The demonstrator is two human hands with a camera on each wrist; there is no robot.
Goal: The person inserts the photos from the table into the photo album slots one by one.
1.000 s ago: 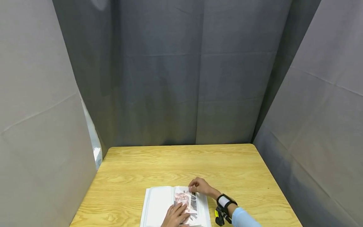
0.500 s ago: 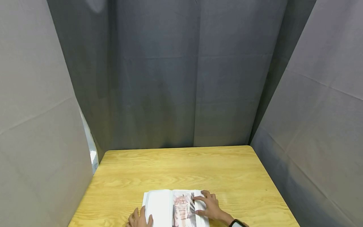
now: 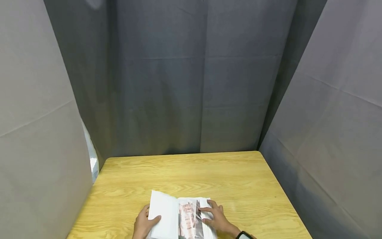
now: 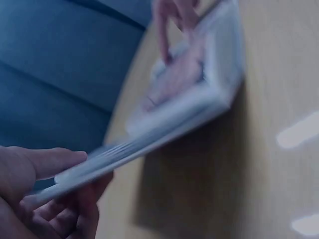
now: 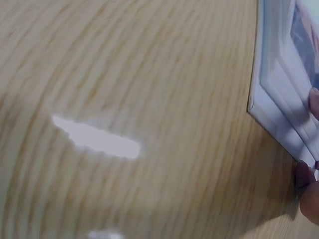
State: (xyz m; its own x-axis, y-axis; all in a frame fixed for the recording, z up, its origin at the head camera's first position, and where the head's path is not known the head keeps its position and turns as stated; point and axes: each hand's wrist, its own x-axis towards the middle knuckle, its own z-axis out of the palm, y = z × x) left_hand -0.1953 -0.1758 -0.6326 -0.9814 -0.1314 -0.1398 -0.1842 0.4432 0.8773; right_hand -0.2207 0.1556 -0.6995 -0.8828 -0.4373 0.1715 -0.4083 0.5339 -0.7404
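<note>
A white photo album (image 3: 163,212) lies spread at the table's front, its left cover and a stack of pages tilted up off the table. My left hand (image 3: 142,224) grips that raised side, thumb on the inner page and fingers beneath the cover, as the left wrist view shows. A pinkish picture (image 3: 187,215) with a dark strip lies on the right-hand page under glossy film. My right hand (image 3: 219,218) rests spread over this page's right margin, fingertips on the page and by its edge. In the right wrist view, fingers (image 5: 315,102) touch the layered sheets at the album's corner.
The light wood-grain table (image 3: 185,172) runs back to a grey curtain (image 3: 161,99). Pale fabric panels (image 3: 38,132) stand along both sides. A dark watch (image 3: 244,234) is on the right wrist.
My left hand went from the picture page to the album's left edge, then lifted the cover and pages. My right hand came from the page's top to its right margin.
</note>
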